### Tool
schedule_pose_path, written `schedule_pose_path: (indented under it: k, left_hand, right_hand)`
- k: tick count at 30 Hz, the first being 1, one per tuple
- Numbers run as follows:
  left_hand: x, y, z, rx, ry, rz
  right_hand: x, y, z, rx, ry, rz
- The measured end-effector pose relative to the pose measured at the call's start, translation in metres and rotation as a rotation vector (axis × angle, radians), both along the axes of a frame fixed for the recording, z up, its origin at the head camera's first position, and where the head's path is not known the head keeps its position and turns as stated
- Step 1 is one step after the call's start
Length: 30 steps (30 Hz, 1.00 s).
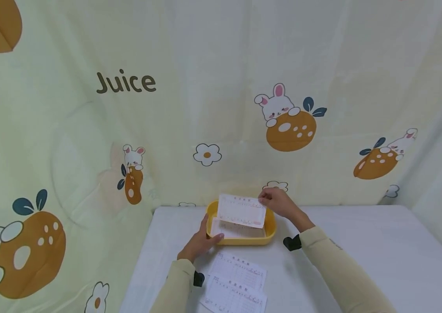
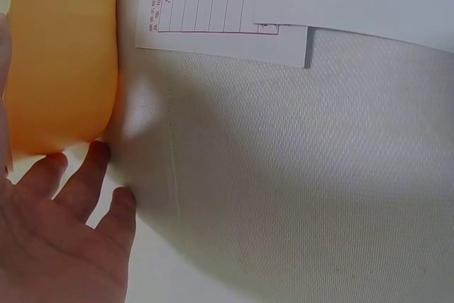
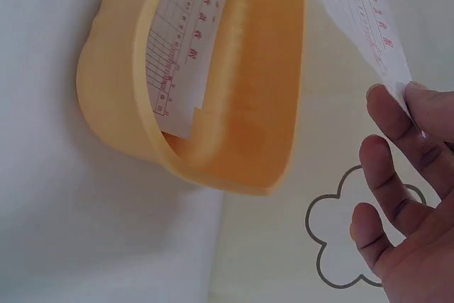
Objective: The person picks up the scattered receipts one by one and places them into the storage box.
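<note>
At its upper right corner, a printed receipt slip (image 1: 241, 210) is pinched between the thumb and index finger of my right hand (image 1: 279, 203). The slip is tilted up above a yellow plastic basket (image 1: 270, 226), and the right wrist view shows the other fingers spread beside it. Inside the basket lies another receipt slip (image 3: 188, 47), partly covered by the raised one in the head view. My left hand (image 1: 201, 240) holds the basket's left end, its thumb over the front rim and its fingers along the outer side.
In front of the basket, two printed slips (image 1: 238, 270) (image 1: 234, 294) lie overlapping on the white table (image 1: 361, 243). A patterned curtain (image 1: 221, 108) hangs right behind the basket and down the left side.
</note>
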<state>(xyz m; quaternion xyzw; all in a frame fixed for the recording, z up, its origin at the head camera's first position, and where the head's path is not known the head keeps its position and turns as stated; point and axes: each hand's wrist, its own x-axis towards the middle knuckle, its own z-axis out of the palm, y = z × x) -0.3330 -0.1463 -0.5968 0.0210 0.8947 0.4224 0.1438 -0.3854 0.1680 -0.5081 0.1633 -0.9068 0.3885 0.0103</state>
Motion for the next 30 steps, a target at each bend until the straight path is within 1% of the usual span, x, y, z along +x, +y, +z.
schedule_pose_path:
  k: [6,10,16,21,25,30]
  left_hand:
    - [0.001,0.003,0.001,0.010,-0.013,0.004]
    - [0.000,0.003,-0.001,0.018,-0.008,0.005]
    - [-0.001,0.001,-0.004,0.026,-0.005,0.007]
    - [0.002,0.002,-0.002,0.034,-0.003,0.014]
    - [0.002,0.002,-0.001,0.033,-0.007,0.022]
    - [0.000,0.001,-0.002,0.020,0.003,0.011]
  right_hand:
    - [0.007,0.002,-0.005,0.022,-0.036,-0.041]
    - [0.009,0.005,-0.010,0.026,-0.042,-0.062]
    - [0.012,0.009,-0.013,-0.012,-0.073,-0.076]
    - [0.019,0.007,-0.008,-0.053,-0.052,-0.061]
    - [0.030,0.003,-0.003,-0.079,-0.047,-0.055]
    - [0.052,-0.002,-0.004,-0.112,-0.064,-0.067]
